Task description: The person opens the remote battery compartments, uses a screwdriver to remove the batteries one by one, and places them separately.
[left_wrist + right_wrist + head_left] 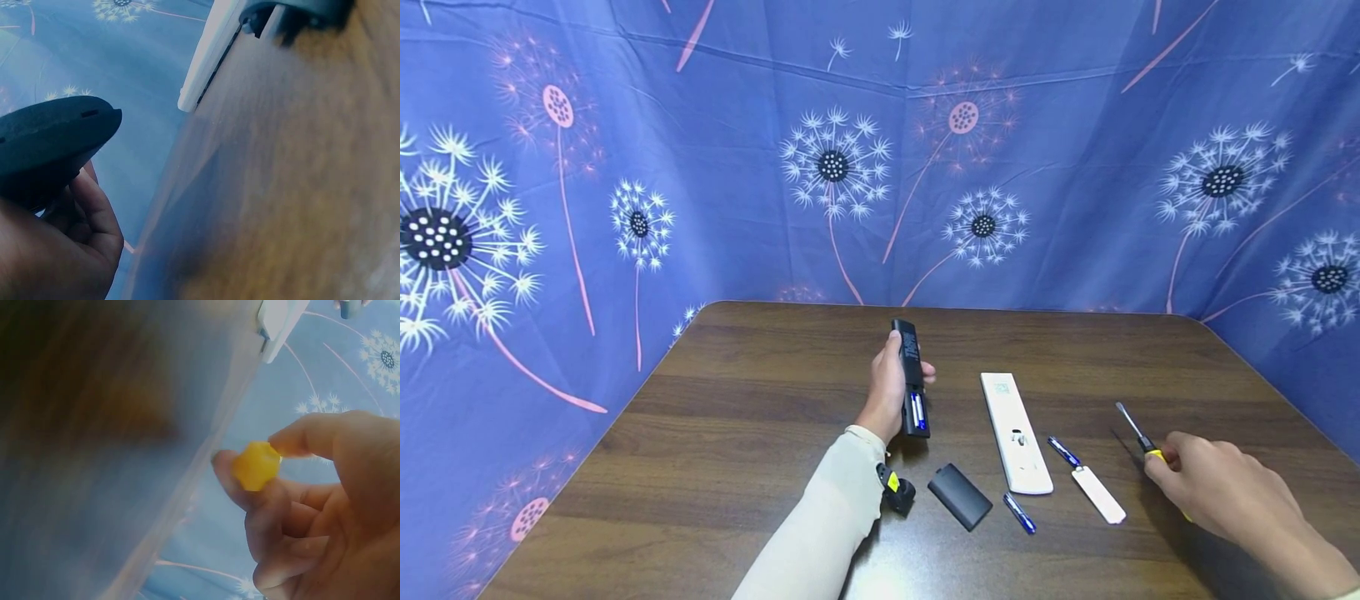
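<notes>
My left hand (886, 387) grips a black remote control (911, 354) above the table, its back facing up. Blue-and-white batteries (918, 410) lie in its uncovered compartment at the near end. In the left wrist view, the end of the remote (62, 134) juts out over curled fingers (100, 212). On the right, my right hand (1225, 487) holds a screwdriver (1142, 440) with a yellow and black handle, its metal tip pointing away and to the left. The right wrist view shows the yellow handle end (256, 465) pinched between thumb and fingers.
A white remote control (1011, 425) lies face down mid-table, with an opening in its back. Around it are a black battery cover (960, 497), a white battery cover (1100, 495) and two loose blue batteries (1019, 512). A dandelion-patterned blue cloth (1060, 167) hangs behind the wooden table (715, 433).
</notes>
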A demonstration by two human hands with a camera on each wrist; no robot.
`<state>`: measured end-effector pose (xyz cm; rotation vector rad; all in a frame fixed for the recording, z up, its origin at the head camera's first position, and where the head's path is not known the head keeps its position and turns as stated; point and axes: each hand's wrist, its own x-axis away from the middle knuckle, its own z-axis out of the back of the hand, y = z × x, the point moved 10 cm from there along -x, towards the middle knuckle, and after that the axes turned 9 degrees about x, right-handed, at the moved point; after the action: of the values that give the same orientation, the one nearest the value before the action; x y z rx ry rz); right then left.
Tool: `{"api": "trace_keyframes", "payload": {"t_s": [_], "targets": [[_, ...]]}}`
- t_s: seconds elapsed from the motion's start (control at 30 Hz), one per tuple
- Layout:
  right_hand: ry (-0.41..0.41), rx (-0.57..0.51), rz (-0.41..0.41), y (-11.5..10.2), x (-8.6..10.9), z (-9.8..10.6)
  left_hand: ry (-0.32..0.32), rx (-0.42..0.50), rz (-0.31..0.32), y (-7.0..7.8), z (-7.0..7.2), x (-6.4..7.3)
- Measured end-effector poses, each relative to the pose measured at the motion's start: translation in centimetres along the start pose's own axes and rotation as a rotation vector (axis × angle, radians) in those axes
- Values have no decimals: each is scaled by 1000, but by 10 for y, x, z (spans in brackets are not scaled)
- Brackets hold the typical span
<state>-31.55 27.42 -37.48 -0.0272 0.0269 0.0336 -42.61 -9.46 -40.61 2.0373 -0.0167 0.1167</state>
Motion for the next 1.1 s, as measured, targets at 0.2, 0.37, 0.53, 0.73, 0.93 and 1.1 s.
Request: {"api": "trace_keyframes", "payload": {"t_s": [0.2, 0.37, 0.53, 0.73, 0.93, 1.1], "targets": [[31, -18, -8, -8, 3, 8, -3, 1, -12, 1, -2, -1], [18, -36, 0, -19, 4, 9, -9, -5, -8, 1, -1, -2], [14, -55, 20, -31, 7, 8, -10, -12, -1, -1, 0, 1], [51, -63, 37, -41, 10, 11, -5, -26, -5, -2, 2, 1], [52, -67, 40, -49, 12, 15, -7, -22, -9, -1, 1, 2], [76, -74, 50, -55, 13, 19, -11, -20, -2, -2, 1, 1]]}}
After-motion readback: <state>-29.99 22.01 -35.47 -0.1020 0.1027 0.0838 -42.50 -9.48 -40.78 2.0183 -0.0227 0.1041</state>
